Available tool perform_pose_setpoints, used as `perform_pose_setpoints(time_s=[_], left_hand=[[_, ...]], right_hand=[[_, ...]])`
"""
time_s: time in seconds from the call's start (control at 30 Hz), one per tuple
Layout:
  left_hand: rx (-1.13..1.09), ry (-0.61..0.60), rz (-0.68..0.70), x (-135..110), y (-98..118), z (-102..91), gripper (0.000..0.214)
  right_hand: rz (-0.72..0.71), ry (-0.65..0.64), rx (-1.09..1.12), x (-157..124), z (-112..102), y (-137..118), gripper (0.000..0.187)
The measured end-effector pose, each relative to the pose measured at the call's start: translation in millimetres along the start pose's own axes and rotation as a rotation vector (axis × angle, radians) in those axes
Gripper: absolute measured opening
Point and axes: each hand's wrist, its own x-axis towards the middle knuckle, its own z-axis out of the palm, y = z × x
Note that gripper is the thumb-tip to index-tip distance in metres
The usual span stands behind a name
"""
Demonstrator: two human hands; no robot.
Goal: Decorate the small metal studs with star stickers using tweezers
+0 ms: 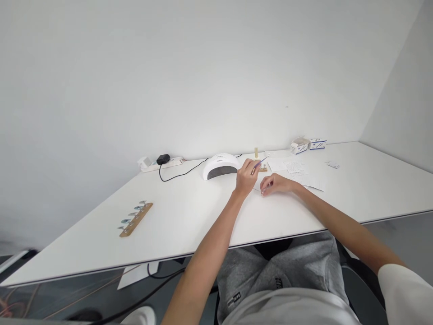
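My left hand (246, 177) is raised just above the table, its fingers closed round a slim purple tool (260, 163). The tool points up and away to the right; its exact kind is too small to tell. Close beside it, my right hand (274, 183) rests low at the tabletop with fingertips pinched together. Something tiny seems to be between those fingertips, and a thin dark line shows at their left. Behind both hands lies a short wooden strip (264, 169) with small pieces on it, partly hidden by my left hand.
A white nail lamp (221, 159) stands left of my hands. At the left lies a wooden strip (130, 228) bearing several small discs. Papers (313, 181), small boxes (299, 147) and a little yellowish bottle (256, 152) sit farther back. A black adapter (163, 159) trails a cable (184, 174).
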Motion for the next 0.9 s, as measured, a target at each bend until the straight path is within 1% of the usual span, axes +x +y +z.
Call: perform_pose_setpoints(time_s=[0.17, 0.27, 0.4, 0.5, 0.57, 0.67, 0.77, 0.9], left_hand=[[-0.030, -0.022, -0.068, 1, 0, 0.3, 0.019], [-0.110, -0.063, -0.130, 4, 4, -0.8, 0.016], [-0.291, -0.137, -0.260, 7, 8, -1.6, 0.010], [-0.366, -0.166, -0.362, 9, 9, -2.1, 0.008], [-0.378, -0.188, -0.402, 9, 9, -2.8, 0.009], [-0.368, -0.223, -0.414, 9, 8, -3.5, 0.011], [-0.341, -0.248, -0.394, 7, 6, -3.0, 0.010], [-0.309, -0.267, -0.368, 5, 4, -1.0, 0.008]], right_hand=[[0.021, 0.230, 0.159, -2, -19, -1, 0.023], [0.015, 0.342, 0.236, -1, -26, 2, 0.023], [-0.012, 0.499, 0.259, 1, -30, 9, 0.022], [-0.036, 0.588, 0.237, 2, -33, 13, 0.022], [-0.054, 0.628, 0.218, 1, -35, 15, 0.024], [-0.087, 0.670, 0.217, 2, -37, 15, 0.027], [-0.113, 0.674, 0.236, 2, -36, 13, 0.027], [-0.111, 0.662, 0.245, 3, -32, 9, 0.029]])
